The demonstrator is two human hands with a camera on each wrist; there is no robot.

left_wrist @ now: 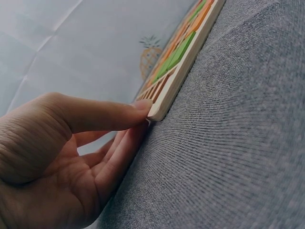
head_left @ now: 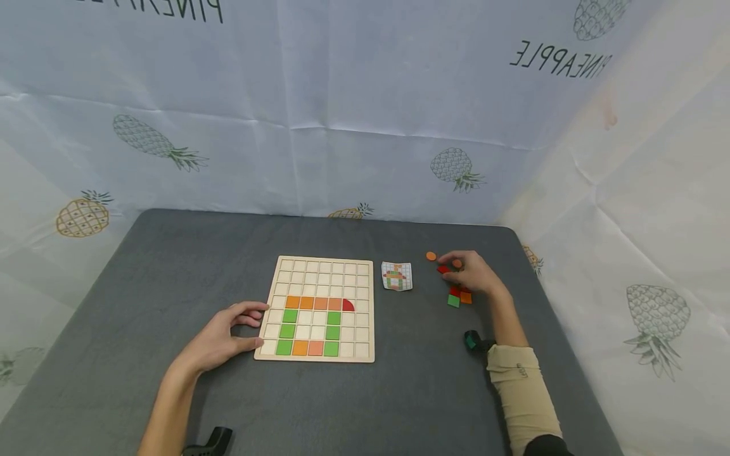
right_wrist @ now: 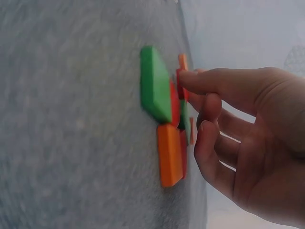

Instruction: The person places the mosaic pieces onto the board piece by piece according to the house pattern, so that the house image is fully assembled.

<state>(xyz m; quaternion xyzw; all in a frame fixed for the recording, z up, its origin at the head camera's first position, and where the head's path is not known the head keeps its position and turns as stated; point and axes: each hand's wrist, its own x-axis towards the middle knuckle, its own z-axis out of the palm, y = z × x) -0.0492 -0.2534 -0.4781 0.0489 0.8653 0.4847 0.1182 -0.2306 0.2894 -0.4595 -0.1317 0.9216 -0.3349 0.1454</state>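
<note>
A square wooden grid board [head_left: 365, 316] lies on the table, with green, orange and salmon square tiles and one red rounded piece [head_left: 348, 305] in its cells. My left hand [head_left: 222, 335] touches the board's left edge, its thumb at the near left corner and its fingers farther up. In the left wrist view the thumb [left_wrist: 109, 114] rests on the corner's rim. To the right of the board, my right hand [head_left: 470, 271] pinches a red piece [head_left: 443, 270] between thumb and index finger. Beside it lie a green tile [right_wrist: 155, 86] and an orange tile [right_wrist: 170, 155].
A small pattern card [head_left: 397, 277] lies between the board and the loose pieces. An orange disc [head_left: 431, 256] sits beyond the right hand, and another orange piece [head_left: 457, 263] shows near its fingers. A pineapple-print cloth [head_left: 365, 114] hangs behind the grey table [head_left: 365, 411].
</note>
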